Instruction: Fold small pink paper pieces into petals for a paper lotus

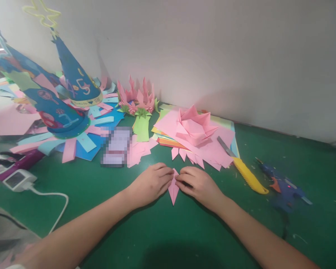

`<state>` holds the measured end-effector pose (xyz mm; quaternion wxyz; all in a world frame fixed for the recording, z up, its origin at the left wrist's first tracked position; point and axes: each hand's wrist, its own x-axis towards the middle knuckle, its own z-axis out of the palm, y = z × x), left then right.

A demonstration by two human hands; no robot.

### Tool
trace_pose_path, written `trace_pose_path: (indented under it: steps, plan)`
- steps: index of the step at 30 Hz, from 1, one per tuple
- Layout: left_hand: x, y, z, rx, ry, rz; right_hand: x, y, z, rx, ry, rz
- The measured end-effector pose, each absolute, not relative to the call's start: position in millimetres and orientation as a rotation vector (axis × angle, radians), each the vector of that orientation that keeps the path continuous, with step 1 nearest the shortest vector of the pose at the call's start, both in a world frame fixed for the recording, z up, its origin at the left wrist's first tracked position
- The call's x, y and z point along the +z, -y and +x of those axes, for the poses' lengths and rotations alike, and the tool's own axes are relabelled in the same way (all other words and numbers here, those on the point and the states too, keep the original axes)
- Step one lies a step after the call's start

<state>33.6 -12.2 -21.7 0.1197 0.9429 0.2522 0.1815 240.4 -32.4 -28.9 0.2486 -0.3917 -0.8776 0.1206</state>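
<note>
A small folded pink paper piece [173, 190] lies on the green table [145, 239] with its point toward me. My left hand [152, 183] and my right hand [197, 183] meet over its upper end, fingers curled and pressing down on the paper from each side. Just beyond my hands lie several similar pink pointed pieces [196, 157] and a pink folded paper lotus [194, 125] resting on a stack of coloured sheets.
A yellow utility knife [245, 172] and a blue glue gun [282, 186] lie to the right. Blue paper cones [72, 82], paper strips and pink paper flowers [136, 97] crowd the back left. A white power adapter [18, 180] with cable sits at left. A wall [212, 48] stands behind.
</note>
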Motion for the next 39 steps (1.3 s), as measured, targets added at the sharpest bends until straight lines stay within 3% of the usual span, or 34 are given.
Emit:
trace_pose_path:
  steps: [26,39]
  plan:
    - [-24.8,17.9,36.3,0.500,-0.837,2.744,-28.2,29.2,242.7,0.464,2.355,-1.060]
    - [-22.6,19.2,33.6,0.469,-0.914,2.740,-26.4,31.8,240.5,0.230,2.411,-1.139]
